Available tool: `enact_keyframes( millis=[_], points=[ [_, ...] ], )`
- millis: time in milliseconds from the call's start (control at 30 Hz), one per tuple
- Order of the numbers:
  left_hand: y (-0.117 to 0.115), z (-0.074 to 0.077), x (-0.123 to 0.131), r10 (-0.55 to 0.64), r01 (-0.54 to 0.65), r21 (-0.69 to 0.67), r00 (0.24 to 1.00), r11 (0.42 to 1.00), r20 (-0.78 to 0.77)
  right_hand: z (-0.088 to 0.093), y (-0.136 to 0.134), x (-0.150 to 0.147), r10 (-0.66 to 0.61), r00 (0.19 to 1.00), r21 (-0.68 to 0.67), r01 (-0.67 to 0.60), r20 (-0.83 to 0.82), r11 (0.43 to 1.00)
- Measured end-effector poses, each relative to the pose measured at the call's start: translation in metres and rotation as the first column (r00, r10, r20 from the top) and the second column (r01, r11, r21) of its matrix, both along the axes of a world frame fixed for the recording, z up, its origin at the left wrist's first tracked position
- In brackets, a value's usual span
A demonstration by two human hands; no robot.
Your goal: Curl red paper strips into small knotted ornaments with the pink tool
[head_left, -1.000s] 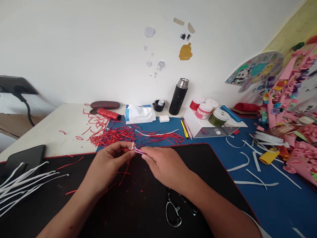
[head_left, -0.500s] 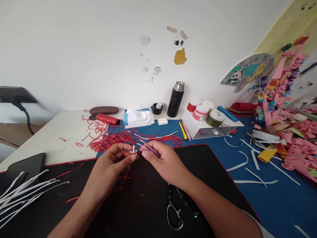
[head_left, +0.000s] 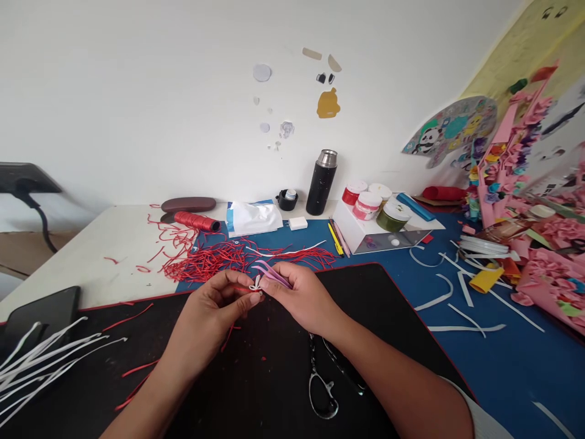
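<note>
My left hand (head_left: 214, 302) is closed, pinching a small white looped knot (head_left: 256, 284) with red cord at its base between thumb and forefinger. My right hand (head_left: 304, 296) is closed around pink tweezers (head_left: 274, 273), whose tips point up and to the left. The right thumb tip meets the white loops, close against the left fingertips. A pile of cut red cords (head_left: 205, 262) lies just behind the left hand. Below the right wrist, scissors (head_left: 323, 396) rest on the black mat (head_left: 256, 390), partly hidden by the forearm.
White strips (head_left: 59, 347) lie over a phone (head_left: 43, 311) at left. Behind stand a red cord spool (head_left: 196, 221), tissues (head_left: 256, 217), a black flask (head_left: 321, 183) and lidded jars (head_left: 393, 216) on a white box (head_left: 365, 235). Pink paper flowers (head_left: 553, 268) and loose white strips fill the right.
My right hand has closed in on the knot, and its thumb now touches the white loops. My left hand has shifted slightly right and down with the knot. The view has moved a little.
</note>
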State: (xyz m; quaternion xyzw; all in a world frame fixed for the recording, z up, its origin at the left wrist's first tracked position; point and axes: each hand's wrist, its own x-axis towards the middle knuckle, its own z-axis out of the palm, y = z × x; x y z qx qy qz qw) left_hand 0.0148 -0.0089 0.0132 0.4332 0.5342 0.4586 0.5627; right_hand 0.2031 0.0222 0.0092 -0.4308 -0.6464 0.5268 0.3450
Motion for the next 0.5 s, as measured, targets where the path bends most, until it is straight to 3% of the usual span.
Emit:
enact_keyframes(
  millis=[500],
  points=[
    [0.0009,-0.0050,0.0011,0.076,-0.077,0.030,0.996,0.997,0.046,-0.0035,-0.0021,-0.0026,-0.010,0.998,-0.054,0.007,-0.063,0.999]
  ],
)
